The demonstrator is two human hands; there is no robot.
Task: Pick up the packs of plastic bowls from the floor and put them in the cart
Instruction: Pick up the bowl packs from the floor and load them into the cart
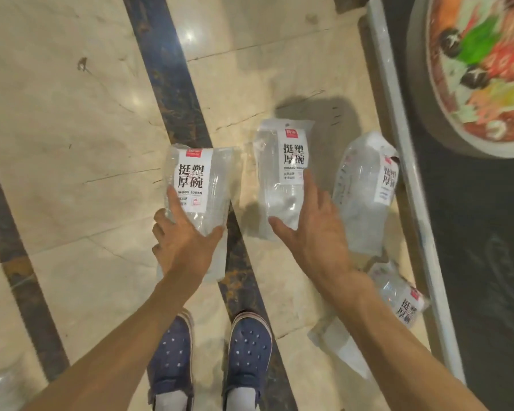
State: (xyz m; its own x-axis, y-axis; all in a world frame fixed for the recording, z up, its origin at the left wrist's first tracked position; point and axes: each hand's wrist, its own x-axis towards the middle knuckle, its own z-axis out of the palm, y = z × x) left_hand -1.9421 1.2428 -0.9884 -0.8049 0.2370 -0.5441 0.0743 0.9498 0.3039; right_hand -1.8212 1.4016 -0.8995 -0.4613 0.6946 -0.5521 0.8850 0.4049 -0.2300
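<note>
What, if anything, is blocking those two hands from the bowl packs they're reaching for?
Nothing visible. The left hand already rests on the leftmost pack, and the right hand is spread over the middle pack. Only bare floor surrounds them. The cart is not in view.

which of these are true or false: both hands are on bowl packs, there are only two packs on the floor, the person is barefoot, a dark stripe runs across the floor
1. Both hands are on packs. True: the left hand is on the left pack, the right hand on the middle pack.
2. Only two packs lie on the floor. False: at least two more lie to the right, one near a pale rail, another closer to the feet.
3. The person is barefoot. False: they wear blue perforated shoes.
4. A dark stripe crosses the floor. True.
</note>
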